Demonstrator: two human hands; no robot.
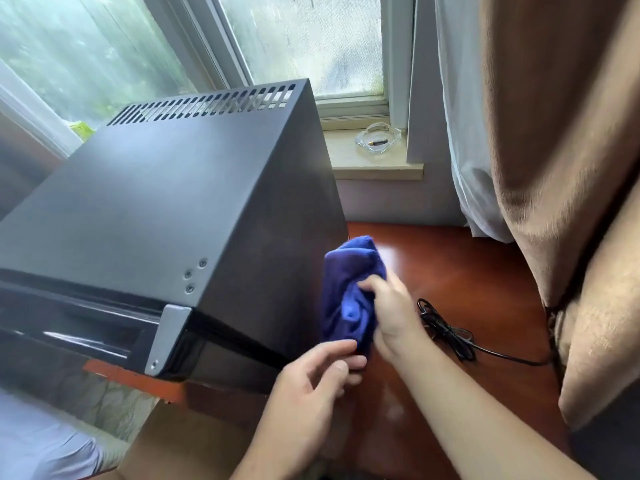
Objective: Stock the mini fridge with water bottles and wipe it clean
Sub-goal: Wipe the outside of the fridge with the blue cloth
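Head view: wiping the mini fridge's right side wall.

The right hand (389, 308) has its fingers clamped on a bunched blue cloth (348, 292) pressed to the side of the black mini fridge (166, 202), low near its front corner. The left hand (320, 370), fingers loosely curled, seems to touch the cloth's lower edge. Next likely needs firm strokes along that wall. The fridge looks matte, with a vented top and its door closed.
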